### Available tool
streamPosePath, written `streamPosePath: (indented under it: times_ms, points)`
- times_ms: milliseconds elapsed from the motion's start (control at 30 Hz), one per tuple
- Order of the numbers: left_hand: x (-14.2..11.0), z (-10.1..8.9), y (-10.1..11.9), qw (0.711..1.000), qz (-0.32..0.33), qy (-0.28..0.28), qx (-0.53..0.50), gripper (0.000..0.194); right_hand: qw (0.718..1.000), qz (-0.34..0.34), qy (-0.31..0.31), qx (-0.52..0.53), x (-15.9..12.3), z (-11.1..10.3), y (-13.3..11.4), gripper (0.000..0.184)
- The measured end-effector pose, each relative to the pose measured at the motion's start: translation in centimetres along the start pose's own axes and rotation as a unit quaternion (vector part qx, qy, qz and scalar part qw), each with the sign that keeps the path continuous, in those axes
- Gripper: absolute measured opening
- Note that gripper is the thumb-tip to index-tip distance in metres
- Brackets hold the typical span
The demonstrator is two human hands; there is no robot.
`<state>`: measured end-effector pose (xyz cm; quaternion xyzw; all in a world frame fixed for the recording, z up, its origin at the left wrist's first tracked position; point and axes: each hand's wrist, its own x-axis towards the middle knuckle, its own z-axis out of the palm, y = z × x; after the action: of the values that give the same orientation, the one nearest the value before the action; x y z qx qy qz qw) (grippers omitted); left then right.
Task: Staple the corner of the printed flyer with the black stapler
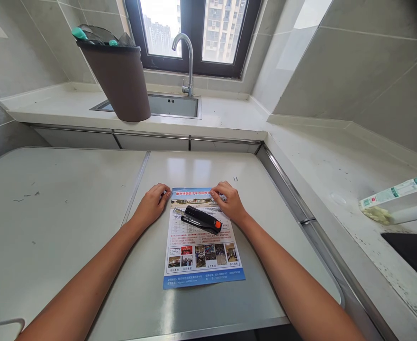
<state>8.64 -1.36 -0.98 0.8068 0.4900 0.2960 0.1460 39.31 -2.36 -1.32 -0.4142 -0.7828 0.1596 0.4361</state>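
A printed flyer [203, 237] with a blue bottom band and rows of small photos lies flat on the pale tabletop. Resting slantwise across its upper half is a black stapler [199, 219] with an orange part at its right end. My left hand [153, 203] is closed at the flyer's top left corner, fingertips at the paper's edge. At the top right corner my right hand [229, 199] has its curled fingers on the paper. Both hands are apart from the stapler. The undersides of my fingers are partly hidden.
Small loose staples [235, 179] lie beyond my right hand. A brown bin [118, 80] with a dark liner stands by the sink [175, 105], under a curved faucet [190, 61]. On the right counter lies a clear bottle [400, 199] with a green and white label.
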Motion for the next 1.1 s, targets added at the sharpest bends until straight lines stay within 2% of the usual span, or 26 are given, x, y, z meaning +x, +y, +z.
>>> streamPosePath:
  times_ms: [100, 200, 300, 400, 567, 700, 833, 900, 1033, 1100]
  points:
    - [-0.1, -0.2, 0.4, 0.999, 0.004, -0.011, -0.035, 0.020, 0.998, -0.048, -0.030, 0.012, -0.3, -0.3, -0.9, 0.025]
    - [-0.4, -0.4, 0.9, 0.996, -0.011, -0.010, -0.088, 0.018, 0.990, -0.097, -0.093, 0.035, -0.5, -0.4, -2.2, 0.021]
    - [-0.5, -0.4, 1.1, 0.993, -0.002, -0.002, -0.116, 0.022, 0.977, -0.109, -0.175, 0.062, -0.7, -0.2, -3.3, 0.035]
    - [-0.5, -0.4, 1.1, 0.993, 0.024, -0.010, -0.111, 0.027, 0.969, -0.086, -0.216, 0.089, -0.9, 0.2, -3.8, 0.044]
    - [-0.6, -0.4, 1.5, 0.988, 0.011, -0.026, -0.151, 0.027, 0.972, -0.052, -0.204, 0.109, -1.3, 0.6, -3.7, 0.039]
    - [-0.7, -0.4, 1.9, 0.987, 0.016, -0.046, -0.153, 0.024, 0.974, -0.054, -0.184, 0.120, -1.4, 0.8, -3.5, 0.039]
    - [-0.8, -0.4, 2.0, 0.981, 0.027, -0.072, -0.181, 0.027, 0.974, -0.053, -0.190, 0.112, -1.2, 0.7, -3.5, 0.038]
    - [-0.9, -0.4, 2.1, 0.977, 0.020, -0.077, -0.197, 0.027, 0.972, -0.047, -0.202, 0.112, -1.1, 0.5, -3.6, 0.045]
    - [-0.9, -0.6, 2.3, 0.981, 0.026, -0.075, -0.176, 0.021, 0.962, -0.050, -0.248, 0.101, -1.0, 0.1, -3.8, 0.076]
    - [-0.8, -0.7, 2.2, 0.985, 0.038, -0.076, -0.150, 0.020, 0.965, -0.058, -0.243, 0.082, -1.1, 0.2, -4.1, 0.074]
